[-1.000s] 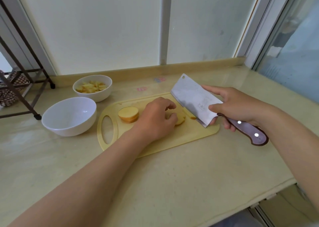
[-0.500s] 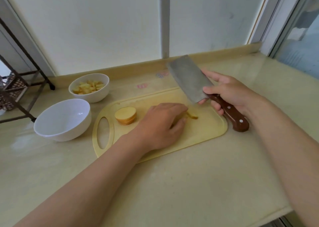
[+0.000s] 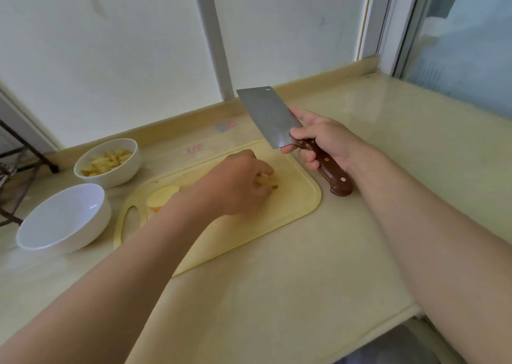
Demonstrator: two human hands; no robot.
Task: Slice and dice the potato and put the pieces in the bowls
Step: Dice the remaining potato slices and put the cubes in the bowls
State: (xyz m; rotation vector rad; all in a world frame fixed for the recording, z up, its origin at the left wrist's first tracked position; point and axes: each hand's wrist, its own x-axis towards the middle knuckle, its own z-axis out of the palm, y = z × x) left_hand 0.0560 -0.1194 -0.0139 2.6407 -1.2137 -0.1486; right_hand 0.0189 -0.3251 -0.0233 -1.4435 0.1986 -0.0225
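A pale yellow cutting board point(image 3: 302, 197) lies on the counter. My left hand point(image 3: 238, 183) is over the middle of the board, fingers curled round a few small potato pieces point(image 3: 264, 182). Left of that hand sits a stack of potato slices point(image 3: 162, 196). My right hand point(image 3: 324, 139) grips the brown handle of a cleaver point(image 3: 273, 117), blade raised above the board's far right corner. An empty white bowl point(image 3: 65, 219) stands left of the board. Behind it, a second white bowl point(image 3: 109, 161) holds diced potato.
The beige counter runs to a front edge at the lower right. A raised lip and white wall panels close the back. A black metal rack point(image 3: 16, 167) stands at the far left. A window frame is at the right.
The cleaver has lifted off the board and now stands higher, away from the potato. My left hand has gathered the cut pieces under its fingers.
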